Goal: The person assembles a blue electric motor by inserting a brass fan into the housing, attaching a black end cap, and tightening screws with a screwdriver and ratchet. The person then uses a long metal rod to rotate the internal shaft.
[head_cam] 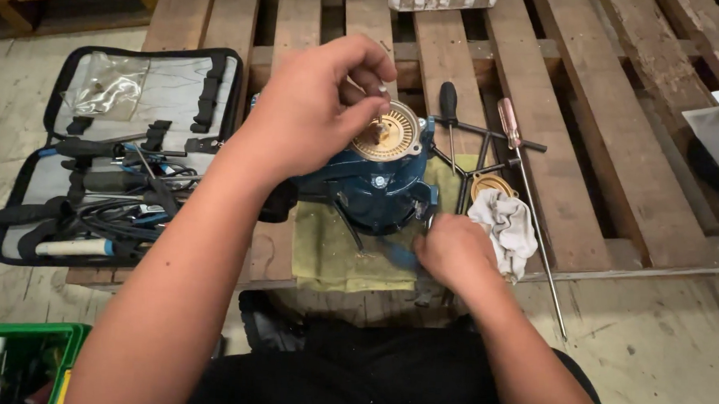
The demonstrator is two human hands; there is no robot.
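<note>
Blue metal pump housing [372,186] on a yellow-green cloth [325,253], on a wooden slatted pallet [604,156]. Round brass impeller [388,132] on top. Open grey zip tool case [127,151] to the left. Crumpled white rag [505,226] just right, long clear-handled screwdriver [529,193] beyond. Green plastic crate [21,361] on the floor, near left.

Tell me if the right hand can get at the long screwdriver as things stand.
Probably yes: the right hand rests by the white rag, and the long screwdriver lies uncovered on the pallet just beyond the rag, nothing on top of it.
</note>
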